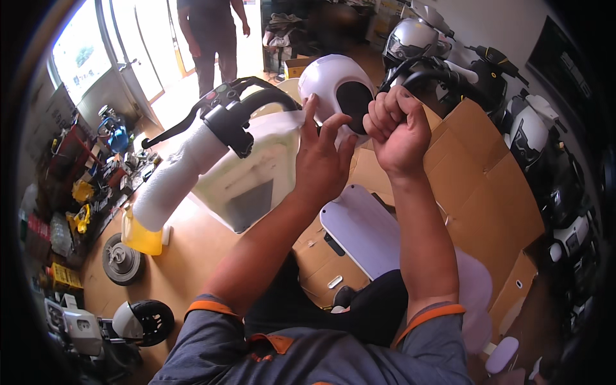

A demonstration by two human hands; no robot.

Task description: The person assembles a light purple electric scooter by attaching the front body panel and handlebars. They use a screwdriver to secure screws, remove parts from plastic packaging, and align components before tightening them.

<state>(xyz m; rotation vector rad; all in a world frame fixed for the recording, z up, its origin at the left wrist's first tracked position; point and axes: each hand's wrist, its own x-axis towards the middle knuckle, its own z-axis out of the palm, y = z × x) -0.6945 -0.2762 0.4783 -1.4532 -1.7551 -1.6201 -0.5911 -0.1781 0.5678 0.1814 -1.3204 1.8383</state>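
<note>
A scooter front with a glossy white rounded headlight shell (326,72) stands in front of me; a black oval (355,106) is set in the shell. My left hand (323,151) is raised at the shell's lower left side, fingers spread apart; I cannot tell how firmly they touch it. My right hand (399,128) is closed beside the black oval, fingers curled and pressed together, and what they hold, if anything, is hidden. To the left is a black handlebar switch housing (228,125) with a brake lever (176,128) and a grip wrapped in white foam (176,179). Below it hangs a film-covered pale front panel (256,170).
A lavender footboard (362,224) lies below my arms. Large cardboard (491,173) spreads at right, beside parked scooters (529,128). On the left floor are a yellow jug (142,232), a wheel (122,260) and tools. Another person (215,38) stands near the doorway.
</note>
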